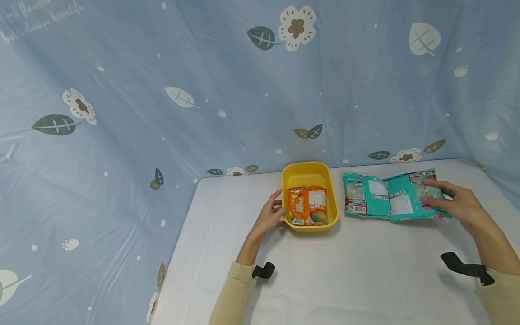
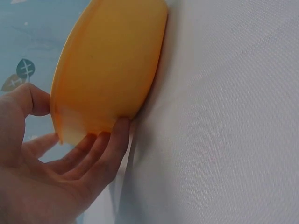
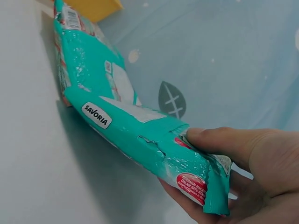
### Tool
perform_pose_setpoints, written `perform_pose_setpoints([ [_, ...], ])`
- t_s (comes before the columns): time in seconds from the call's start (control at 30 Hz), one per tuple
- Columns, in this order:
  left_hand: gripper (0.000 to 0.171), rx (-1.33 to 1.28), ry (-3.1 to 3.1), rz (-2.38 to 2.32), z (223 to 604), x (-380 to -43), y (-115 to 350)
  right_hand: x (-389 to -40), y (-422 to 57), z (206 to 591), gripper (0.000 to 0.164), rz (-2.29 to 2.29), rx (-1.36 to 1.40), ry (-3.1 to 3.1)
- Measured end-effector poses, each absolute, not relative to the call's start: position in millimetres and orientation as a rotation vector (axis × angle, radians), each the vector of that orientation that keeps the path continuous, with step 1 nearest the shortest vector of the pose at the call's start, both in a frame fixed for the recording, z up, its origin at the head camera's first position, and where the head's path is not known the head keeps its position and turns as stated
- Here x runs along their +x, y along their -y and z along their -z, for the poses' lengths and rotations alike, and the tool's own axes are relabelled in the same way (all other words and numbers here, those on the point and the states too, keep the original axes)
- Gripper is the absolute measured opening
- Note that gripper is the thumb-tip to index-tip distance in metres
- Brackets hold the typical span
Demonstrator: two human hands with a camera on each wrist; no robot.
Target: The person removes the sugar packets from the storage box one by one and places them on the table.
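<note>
A yellow plastic tub stands on the white-covered table with an orange snack packet lying inside it. My left hand holds the tub's near left side. In the left wrist view, the thumb meets the tub's rim and the fingers rest against its outer wall. To the right of the tub lie two teal packets, side by side. The right one, a teal packet marked SAVORIA, is pinched at its right end between the thumb and fingers of my right hand, and that end is lifted.
A white cloth covers the table. Behind and to the left hangs a blue curtain with leaf and flower prints, meeting the table's back edge. Black wrist mounts sit at both cuffs.
</note>
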State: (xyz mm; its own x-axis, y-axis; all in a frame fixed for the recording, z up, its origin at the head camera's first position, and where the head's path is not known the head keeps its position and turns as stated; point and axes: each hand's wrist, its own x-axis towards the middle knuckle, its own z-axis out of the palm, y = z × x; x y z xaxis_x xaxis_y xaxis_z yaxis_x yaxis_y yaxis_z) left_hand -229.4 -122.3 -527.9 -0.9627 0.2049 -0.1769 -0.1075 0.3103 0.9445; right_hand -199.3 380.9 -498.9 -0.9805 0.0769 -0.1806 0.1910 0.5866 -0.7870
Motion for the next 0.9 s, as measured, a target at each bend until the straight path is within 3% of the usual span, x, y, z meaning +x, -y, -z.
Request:
perform_pose_setpoints([
  [0.5,0.064,0.097,-2.287,-1.716,529,-229,123,-198,-382,520,0.076,1.365,0.212,-2.669],
  [0.9,0.067,0.12,-2.273,-1.735,531,-231,124,-200,-378,526,0.081,1.121,0.195,-2.773],
])
